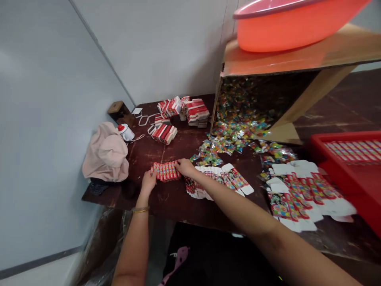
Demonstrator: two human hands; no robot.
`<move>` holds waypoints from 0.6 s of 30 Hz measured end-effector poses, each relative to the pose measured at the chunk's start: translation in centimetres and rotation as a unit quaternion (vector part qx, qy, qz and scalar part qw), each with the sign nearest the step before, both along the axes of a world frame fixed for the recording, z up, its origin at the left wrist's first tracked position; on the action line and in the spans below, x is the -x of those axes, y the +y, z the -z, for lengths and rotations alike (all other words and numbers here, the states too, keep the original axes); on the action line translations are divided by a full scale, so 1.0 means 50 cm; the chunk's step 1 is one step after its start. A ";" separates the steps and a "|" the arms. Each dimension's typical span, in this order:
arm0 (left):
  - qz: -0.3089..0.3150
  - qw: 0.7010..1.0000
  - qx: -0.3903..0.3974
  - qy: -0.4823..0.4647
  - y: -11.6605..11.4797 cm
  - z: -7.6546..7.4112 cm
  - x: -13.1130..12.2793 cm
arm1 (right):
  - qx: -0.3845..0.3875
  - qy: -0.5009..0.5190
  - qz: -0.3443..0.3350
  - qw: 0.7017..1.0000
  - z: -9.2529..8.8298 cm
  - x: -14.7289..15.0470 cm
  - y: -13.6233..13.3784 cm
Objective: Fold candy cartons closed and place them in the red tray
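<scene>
A row of small red candy boxes stands packed side by side on the dark table. My left hand presses the row's left end, and my right hand grips its right end, so the row is held between them. Right beside my right wrist lies a spread of unfolded printed cartons with white flaps, partly covered by my forearm. Behind it, small clear bags of colourful candy spill out from a cardboard box lying on its side.
Bundled flat cartons are stacked by the wall. More unfolded cartons lie at right near a red crate holding filled rows. An orange basin rests on the cardboard box. A pink cloth and a white mug sit at left.
</scene>
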State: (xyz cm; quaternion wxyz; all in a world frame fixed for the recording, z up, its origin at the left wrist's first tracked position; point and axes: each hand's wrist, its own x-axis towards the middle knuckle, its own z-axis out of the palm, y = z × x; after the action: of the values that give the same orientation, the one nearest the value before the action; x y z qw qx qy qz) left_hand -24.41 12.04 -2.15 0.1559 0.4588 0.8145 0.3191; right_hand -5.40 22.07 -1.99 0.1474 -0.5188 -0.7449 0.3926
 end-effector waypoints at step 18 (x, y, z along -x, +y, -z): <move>0.024 0.997 -0.021 -0.069 -0.047 0.060 0.031 | -0.027 0.048 -0.112 0.992 0.026 0.006 -0.021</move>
State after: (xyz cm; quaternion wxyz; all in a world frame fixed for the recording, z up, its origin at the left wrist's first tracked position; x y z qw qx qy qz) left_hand -25.96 9.68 -5.15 0.2098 0.4579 0.7836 0.3637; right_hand -5.72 21.01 -3.27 0.1517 -0.4083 -0.8008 0.4111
